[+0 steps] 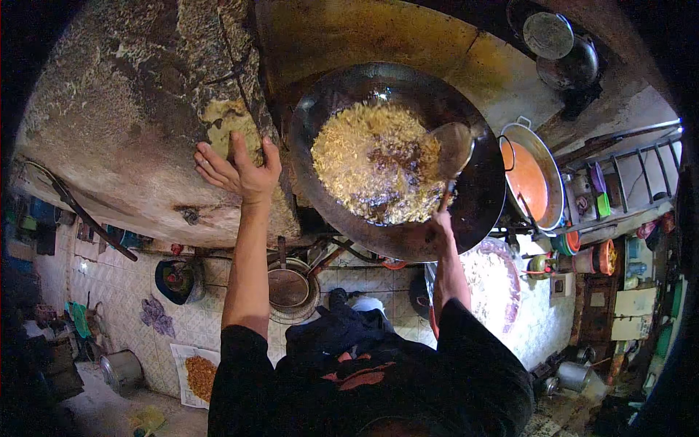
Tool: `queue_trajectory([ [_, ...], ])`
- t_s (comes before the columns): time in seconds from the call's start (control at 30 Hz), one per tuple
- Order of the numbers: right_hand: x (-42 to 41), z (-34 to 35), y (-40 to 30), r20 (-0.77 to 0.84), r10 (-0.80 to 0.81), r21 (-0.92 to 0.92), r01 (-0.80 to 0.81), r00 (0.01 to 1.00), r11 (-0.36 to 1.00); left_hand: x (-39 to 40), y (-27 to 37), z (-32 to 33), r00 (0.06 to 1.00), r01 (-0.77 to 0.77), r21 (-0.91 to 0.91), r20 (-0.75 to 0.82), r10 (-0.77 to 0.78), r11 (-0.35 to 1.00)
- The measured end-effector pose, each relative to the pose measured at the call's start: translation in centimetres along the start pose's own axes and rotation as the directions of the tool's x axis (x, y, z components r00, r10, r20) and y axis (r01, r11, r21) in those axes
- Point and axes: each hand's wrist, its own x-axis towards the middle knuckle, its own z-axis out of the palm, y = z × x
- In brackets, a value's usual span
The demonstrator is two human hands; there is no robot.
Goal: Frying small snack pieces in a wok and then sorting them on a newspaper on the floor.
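Observation:
A large dark wok [475, 202] in front of me holds bubbling oil with many pale golden pieces [360, 147] frying in it. My right hand [441, 223] grips the handle of a round skimmer [453, 145], whose head lies at the right side of the frying pieces. My left hand [248, 172], fingers spread, is at the rough clay-like wall of the stove [136, 147] left of the wok, over a pale worn patch. It holds nothing; whether the fingertips press on the surface, I cannot tell.
Right of the wok stands a metal basin [558, 191] of orange liquid. Below it is a wide tub [513, 295] of pale pieces, brightly lit. A round sieve [288, 288] hangs or rests below the stove edge. Fried bits lie on paper [183, 382] near a metal pot [121, 370].

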Motion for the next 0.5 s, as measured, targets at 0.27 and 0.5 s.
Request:
queue_trajectory([
  [0.27, -10.1, 7.6, -13.8, 0.720, 0.183, -0.058, -0.205, 0.670, 0.977, -1.0, -3.3, -1.3, 0.999, 0.004, 0.047, -0.032, -0.003, 0.999],
  [0.5, -18.3, 1.2, -14.9, 0.612, 0.122, 0.203, -0.305, 0.781, 0.930, -1.1, -2.5, -0.4, 1.000, 0.017, 0.033, -0.023, -0.016, 0.999],
])
